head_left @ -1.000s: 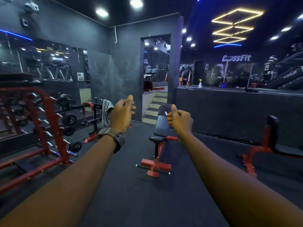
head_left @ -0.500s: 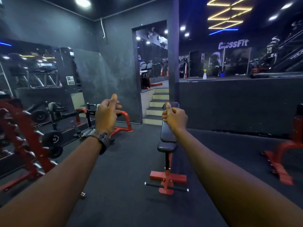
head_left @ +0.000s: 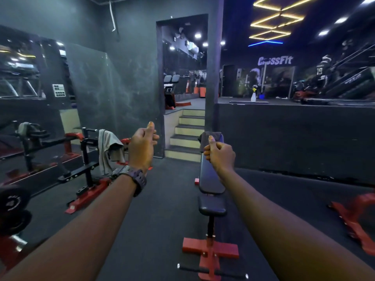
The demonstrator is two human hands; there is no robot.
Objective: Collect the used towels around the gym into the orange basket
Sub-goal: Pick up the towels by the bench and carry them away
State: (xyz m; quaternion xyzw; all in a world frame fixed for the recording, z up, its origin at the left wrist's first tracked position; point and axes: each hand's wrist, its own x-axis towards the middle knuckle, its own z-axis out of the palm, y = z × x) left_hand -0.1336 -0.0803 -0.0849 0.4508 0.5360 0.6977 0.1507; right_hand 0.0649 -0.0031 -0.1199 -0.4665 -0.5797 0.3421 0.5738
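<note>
Closer now, two towels, grey point(head_left: 110, 151) and dark point(head_left: 205, 138); both hands point(head_left: 142, 148) point(head_left: 220, 156) curled, empty.

Dark towel point(head_left: 205, 138) atop incline bench point(head_left: 210, 179); grey towel point(head_left: 108, 151) over rack point(head_left: 87, 159)
</note>
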